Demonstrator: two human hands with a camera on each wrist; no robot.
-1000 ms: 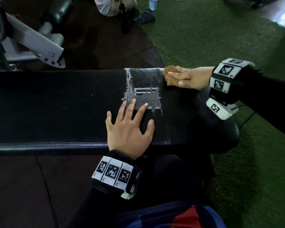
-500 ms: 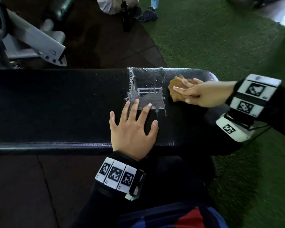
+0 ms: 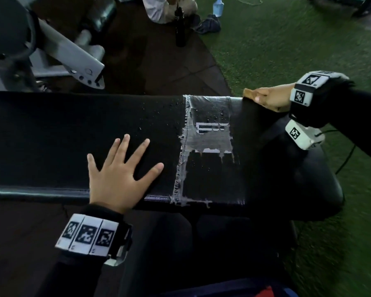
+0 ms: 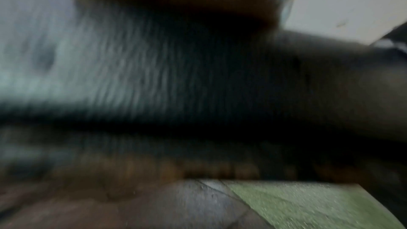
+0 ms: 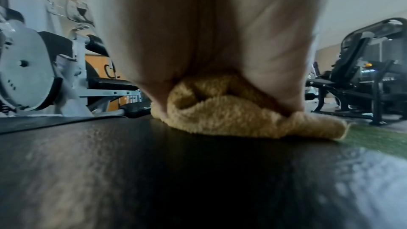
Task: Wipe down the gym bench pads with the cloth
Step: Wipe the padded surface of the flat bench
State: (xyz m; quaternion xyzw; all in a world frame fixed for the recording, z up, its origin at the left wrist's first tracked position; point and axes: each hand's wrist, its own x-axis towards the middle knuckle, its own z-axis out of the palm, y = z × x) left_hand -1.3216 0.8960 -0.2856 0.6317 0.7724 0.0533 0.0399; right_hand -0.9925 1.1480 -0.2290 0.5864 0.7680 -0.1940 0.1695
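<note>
A long black bench pad (image 3: 51,136) runs across the head view, with a grey taped patch (image 3: 210,129) and water drops near its right end. My left hand (image 3: 120,168) lies flat on the pad with its fingers spread, just left of the patch. My right hand (image 3: 270,99) grips a bunched tan cloth (image 3: 250,94) at the pad's far edge, right of the patch. In the right wrist view the cloth (image 5: 242,116) is pressed onto the pad (image 5: 154,171) under my palm. The left wrist view is blurred and shows only the dark pad (image 4: 154,76).
A white machine frame (image 3: 69,56) stands behind the bench at the left. On the dark floor beyond are a black bottle (image 3: 180,28), a crumpled dark cloth (image 3: 208,24) and a seated person (image 3: 169,7). Green turf (image 3: 287,50) lies to the right.
My right hand has carried the cloth from the middle of the pad back to its far edge. My left hand has slid left, off the taped patch.
</note>
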